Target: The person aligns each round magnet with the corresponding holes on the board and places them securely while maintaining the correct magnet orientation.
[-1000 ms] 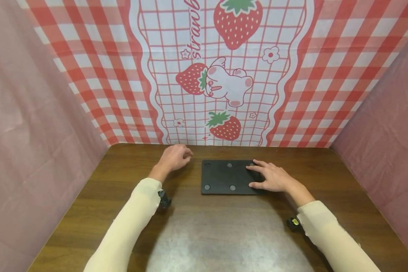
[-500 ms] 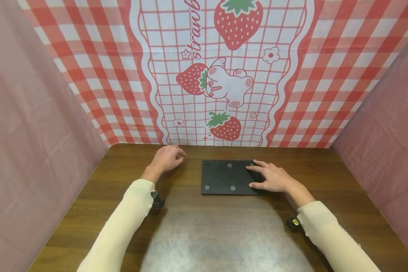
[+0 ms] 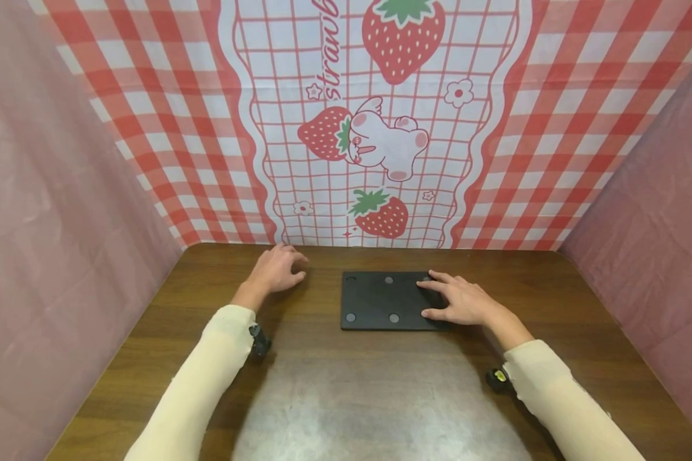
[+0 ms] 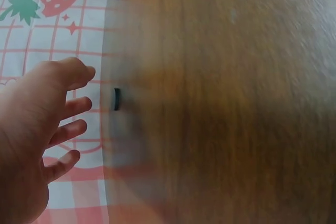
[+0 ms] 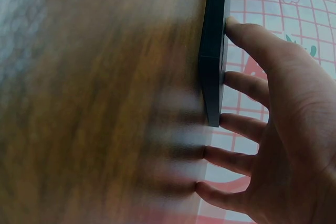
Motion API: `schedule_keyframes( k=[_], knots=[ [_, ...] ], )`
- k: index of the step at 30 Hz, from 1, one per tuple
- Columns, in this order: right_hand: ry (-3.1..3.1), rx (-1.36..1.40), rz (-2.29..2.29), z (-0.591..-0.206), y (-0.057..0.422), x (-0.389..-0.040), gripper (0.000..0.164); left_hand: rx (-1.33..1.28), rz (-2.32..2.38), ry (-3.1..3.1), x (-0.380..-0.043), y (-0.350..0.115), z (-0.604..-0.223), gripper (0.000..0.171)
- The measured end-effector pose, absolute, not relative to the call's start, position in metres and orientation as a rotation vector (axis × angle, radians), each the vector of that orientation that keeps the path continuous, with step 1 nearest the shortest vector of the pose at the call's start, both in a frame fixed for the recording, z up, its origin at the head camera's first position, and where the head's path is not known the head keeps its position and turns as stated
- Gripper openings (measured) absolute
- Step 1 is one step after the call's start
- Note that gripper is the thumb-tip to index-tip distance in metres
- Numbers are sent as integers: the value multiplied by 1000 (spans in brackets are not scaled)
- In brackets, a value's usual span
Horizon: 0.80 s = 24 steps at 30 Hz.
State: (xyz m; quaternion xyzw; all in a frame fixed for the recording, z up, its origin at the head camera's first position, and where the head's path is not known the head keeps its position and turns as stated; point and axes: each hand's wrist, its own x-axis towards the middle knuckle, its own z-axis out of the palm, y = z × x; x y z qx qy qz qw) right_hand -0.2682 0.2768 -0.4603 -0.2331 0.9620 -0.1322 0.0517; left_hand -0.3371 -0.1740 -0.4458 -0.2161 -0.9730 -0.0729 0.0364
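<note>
A black rectangular board [image 3: 375,299] lies flat on the table, with grey round spots along its two long sides. The spot at its far left corner is a dark ring. My right hand [image 3: 464,301] rests on the board's right end. In the right wrist view its thumb and two fingers touch the board's face [image 5: 211,77], and the other two fingertips reach down past its corner. My left hand [image 3: 273,269] is left of the board, fingers loosely bent and apart, holding nothing. Beyond its fingertips, a small thin dark disc [image 4: 116,99] lies on the table in the left wrist view.
The brown wooden table [image 3: 352,397] reaches back to a strawberry-print cloth [image 3: 375,160] hanging upright behind it. Pink curtains [image 3: 63,192] stand at both sides. A small black camera [image 3: 259,340] sits on each wrist.
My left hand has moved left, away from the board, and its fingers have loosened. The right hand and the board have stayed in place.
</note>
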Motion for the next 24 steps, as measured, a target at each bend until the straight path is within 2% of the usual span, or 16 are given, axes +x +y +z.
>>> schedule_keyframes(
  k=[9, 24],
  knots=[
    [2937, -696, -359, -460, 274, -269, 79, -666, -203, -3030, -338, -180, -453, 39],
    [2940, -697, -353, -461, 275, -270, 78, -698, -130, -3038, -336, -179, -454, 29]
  ],
)
